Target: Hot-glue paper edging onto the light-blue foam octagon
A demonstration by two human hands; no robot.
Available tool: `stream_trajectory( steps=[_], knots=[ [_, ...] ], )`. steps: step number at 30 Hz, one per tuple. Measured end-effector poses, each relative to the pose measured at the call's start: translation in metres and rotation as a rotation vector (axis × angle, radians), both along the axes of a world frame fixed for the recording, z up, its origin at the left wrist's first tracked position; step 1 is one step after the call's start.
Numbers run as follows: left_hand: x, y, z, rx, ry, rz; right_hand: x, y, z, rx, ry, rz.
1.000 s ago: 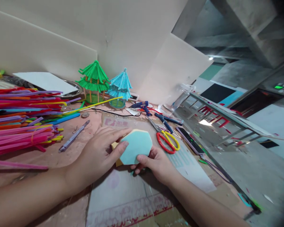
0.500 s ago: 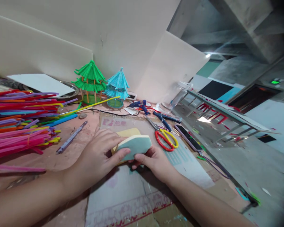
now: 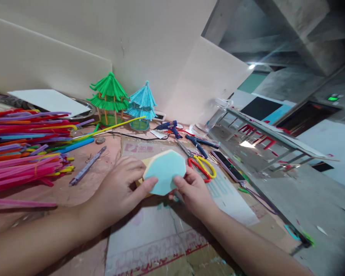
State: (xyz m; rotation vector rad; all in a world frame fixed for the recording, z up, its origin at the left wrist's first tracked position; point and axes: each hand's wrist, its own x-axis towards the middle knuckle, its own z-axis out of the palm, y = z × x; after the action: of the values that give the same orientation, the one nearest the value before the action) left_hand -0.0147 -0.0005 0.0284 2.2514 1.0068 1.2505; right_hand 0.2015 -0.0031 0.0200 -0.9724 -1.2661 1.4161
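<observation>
Between my two hands is a light blue many-sided flat piece (image 3: 167, 170) with a pale cream edge; its material I cannot tell for sure. My left hand (image 3: 125, 182) is closed on its left side, thumb on the blue face and fingers behind. My right hand (image 3: 196, 189) pinches the lower right edge, thumb in front. Behind the piece a yellow sheet (image 3: 147, 160) shows in part; whether my left fingers touch it is hidden. Just right of my right hand lie scissors (image 3: 211, 168) with red and yellow handles.
Pipe cleaners (image 3: 20, 153) lie bundled at left, near a pen (image 3: 87, 166). Green (image 3: 110, 99) and blue (image 3: 143, 105) pavilion models stand behind. A glue gun (image 3: 169, 127), pliers (image 3: 199, 145), a phone (image 3: 228, 166) and a clear jug (image 3: 214, 117) sit toward the right edge.
The light blue piece has tilted up, so its broad face now shows. My right hand has shifted slightly right and up along its edge; my left hand stays nearly in place.
</observation>
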Motion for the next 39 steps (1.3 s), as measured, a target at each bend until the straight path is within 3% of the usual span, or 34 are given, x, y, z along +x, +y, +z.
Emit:
stream_trajectory(
  steps=[3, 5, 8, 11, 14, 19, 32, 39],
  knots=[
    [0.006, 0.0, -0.002, -0.222, -0.088, -0.058, -0.008, -0.009, 0.0, 0.117, 0.03, -0.032],
    [0.01, -0.001, -0.005, -0.291, -0.123, -0.088, -0.015, -0.015, 0.003, 0.167, -0.025, -0.071],
    [0.01, 0.001, -0.01, -0.195, 0.013, -0.106, -0.015, -0.011, 0.016, 0.261, -0.196, -0.259],
    [0.004, 0.009, -0.016, -0.046, 0.25, -0.031, -0.005, 0.01, 0.033, 0.348, -0.468, -0.381],
    [-0.001, 0.018, -0.024, 0.0, 0.409, 0.077, 0.004, 0.035, 0.038, 0.388, -0.734, -0.31],
    [-0.001, 0.024, -0.035, -0.021, 0.538, 0.051, 0.0, 0.049, 0.021, 0.437, -1.062, -0.194],
    [0.0, 0.026, -0.038, 0.022, 0.596, 0.074, -0.007, 0.063, -0.004, 0.673, -1.169, -0.246],
    [0.001, 0.024, -0.036, 0.015, 0.609, 0.087, 0.0, 0.05, -0.002, 0.624, -1.199, -0.175]
  ],
)
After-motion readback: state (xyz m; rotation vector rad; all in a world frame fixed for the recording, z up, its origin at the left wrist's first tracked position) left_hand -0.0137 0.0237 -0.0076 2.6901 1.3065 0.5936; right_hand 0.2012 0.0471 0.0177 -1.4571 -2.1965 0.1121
